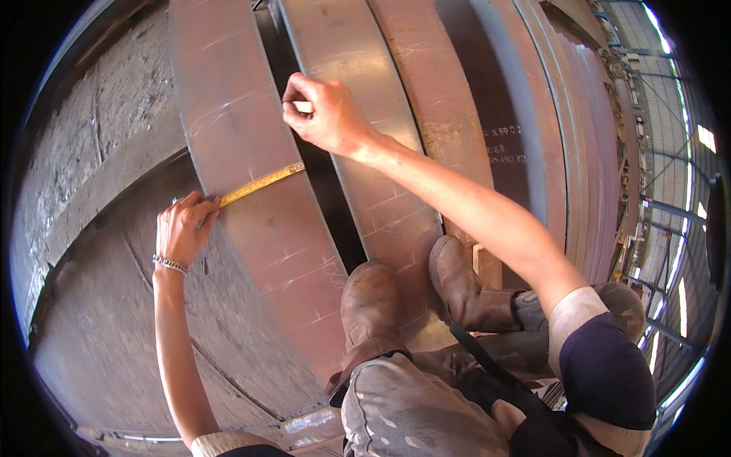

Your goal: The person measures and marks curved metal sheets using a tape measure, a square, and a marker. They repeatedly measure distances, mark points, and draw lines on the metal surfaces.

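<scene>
Head view: left hand curled, fingertips pinching one end of a yellow tape measure against the left edge of a rusty steel plate. Beaded bracelet on that wrist. Tape runs flat across the plate, up and to the right, its far end reaching the plate's right edge by a dark gap. Right hand closed, thumb and fingers pinching a small white piece, likely chalk, tip down at the near edge of the next plate, just above the tape's far end. Hands well apart, the tape spanning the plate between them.

Plates are long curved reddish-brown strips lying side by side; faint white chalk lines and scribbles across both near ones. More plates stacked further right; a darker one carries small white stencilled markings in a few short rows, upper right of centre.

Person crouches on the plates: two worn brown leather boots, the left one near the gap, the right one on the second plate. Grey stained trousers at bottom centre, dark sleeve with pale cuff on the right arm.

Left of the plates, rough grey concrete floor with a curved seam. Far right rim shows steel framing and bright windows.
</scene>
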`<state>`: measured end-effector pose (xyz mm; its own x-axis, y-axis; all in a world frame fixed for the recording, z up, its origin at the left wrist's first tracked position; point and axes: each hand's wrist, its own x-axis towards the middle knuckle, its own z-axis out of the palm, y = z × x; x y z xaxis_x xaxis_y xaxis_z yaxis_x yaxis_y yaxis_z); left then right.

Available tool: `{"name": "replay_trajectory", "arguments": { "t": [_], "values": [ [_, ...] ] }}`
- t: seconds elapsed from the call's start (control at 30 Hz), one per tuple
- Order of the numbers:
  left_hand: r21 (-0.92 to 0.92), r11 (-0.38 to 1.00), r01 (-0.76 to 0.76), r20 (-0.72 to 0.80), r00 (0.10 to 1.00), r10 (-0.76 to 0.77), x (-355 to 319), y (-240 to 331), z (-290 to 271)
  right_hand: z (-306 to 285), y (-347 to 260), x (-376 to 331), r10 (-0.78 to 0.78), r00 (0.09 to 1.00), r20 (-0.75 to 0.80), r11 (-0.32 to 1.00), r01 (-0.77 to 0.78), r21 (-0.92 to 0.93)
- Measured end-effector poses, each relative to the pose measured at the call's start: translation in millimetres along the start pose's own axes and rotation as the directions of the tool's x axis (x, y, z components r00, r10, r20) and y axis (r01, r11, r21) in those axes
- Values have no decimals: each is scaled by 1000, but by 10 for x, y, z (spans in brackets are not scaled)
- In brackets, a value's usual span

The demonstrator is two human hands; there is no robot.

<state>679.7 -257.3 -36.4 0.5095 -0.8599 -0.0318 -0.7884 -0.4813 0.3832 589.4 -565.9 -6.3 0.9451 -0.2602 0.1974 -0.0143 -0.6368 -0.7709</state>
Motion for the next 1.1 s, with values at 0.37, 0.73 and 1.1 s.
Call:
{"name": "replay_trajectory", "arguments": {
  "t": [0.37, 0.73, 1.1],
  "values": [
    [-105, 994, -32, -88, 996, 23, 510, 786, 75, -1736, 426, -319, 360, 883, -302, 933, -346, 102],
    [-34, 997, -65, -21, 998, 64, 1494, 1396, 593, -1919, 738, -944, 563, 780, -274, 825, -518, 225],
    [-38, 995, -92, 7, 996, 92, 1556, 1444, 582, -1793, 855, -1044, 559, 789, -256, 821, -484, 302]
  ]
}}
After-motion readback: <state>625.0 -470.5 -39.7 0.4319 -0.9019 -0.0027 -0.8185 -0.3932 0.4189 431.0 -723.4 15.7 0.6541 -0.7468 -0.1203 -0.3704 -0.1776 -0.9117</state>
